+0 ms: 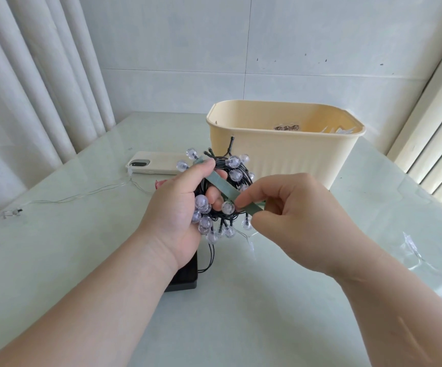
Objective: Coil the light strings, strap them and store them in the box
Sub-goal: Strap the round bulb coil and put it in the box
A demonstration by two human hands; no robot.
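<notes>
Lights (235,174) sit squeezed in my left grip (177,207) so they cannot uncoil; my right grip (294,210) pinches the strap (221,184), ready to wrap it round.

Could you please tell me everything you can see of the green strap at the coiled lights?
The green strap is a narrow, flat band in dull sage green, seemingly soft fabric. It lies taut and slanted across the coiled light string, upper left to lower right. The left hand, gripping the coil, presses its upper end under the thumb; the right hand pinches its lower end. It is not yet fastened, held above the table before the cream box.
</notes>
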